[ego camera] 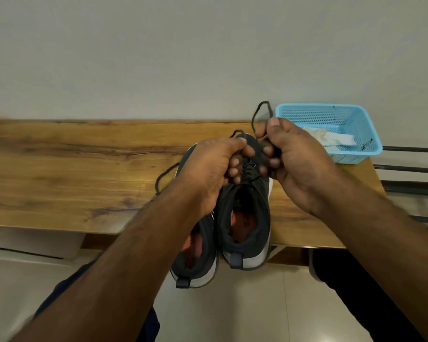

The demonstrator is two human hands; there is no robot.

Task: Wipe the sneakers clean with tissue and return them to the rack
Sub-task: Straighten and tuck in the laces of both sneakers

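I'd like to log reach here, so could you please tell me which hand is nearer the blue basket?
Right hand, just left of the blue basket; left hand farther left.

sneakers (242, 218) on table (72, 169), basket (371, 134) right

Two bare forearms with no sleeves, no rings or watch visible, dark navy trousers (148, 324) below
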